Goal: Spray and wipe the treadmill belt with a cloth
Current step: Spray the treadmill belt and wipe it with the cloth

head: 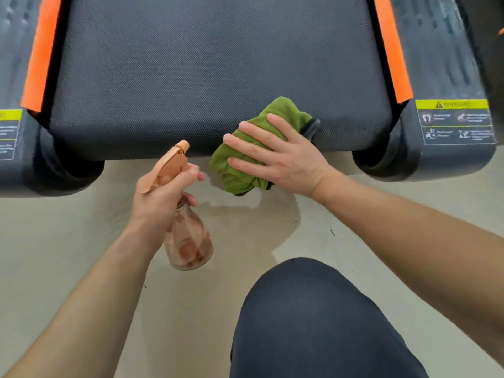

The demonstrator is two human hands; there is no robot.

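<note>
While your right hand presses flat, fingers spread, on the soft, bunched green cloth draped limply over the dark textured treadmill belt's near edge at frame centre, your left hand grips the light, slippery-looking clear orange-tinted spray bottle by its neck.

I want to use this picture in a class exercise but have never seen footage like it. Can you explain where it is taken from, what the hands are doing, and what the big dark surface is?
It is one view, from a camera worn on a person's head, looking down at their own arms. The dark textured surface is a treadmill belt, seen at its rear end, with orange strips along both sides. The left hand grips a clear spray bottle with a peach trigger top, held above the pale floor. The right hand lies flat on a folded green cloth, pressing it on the belt's edge. The dark shape below is the person's knee.
</note>
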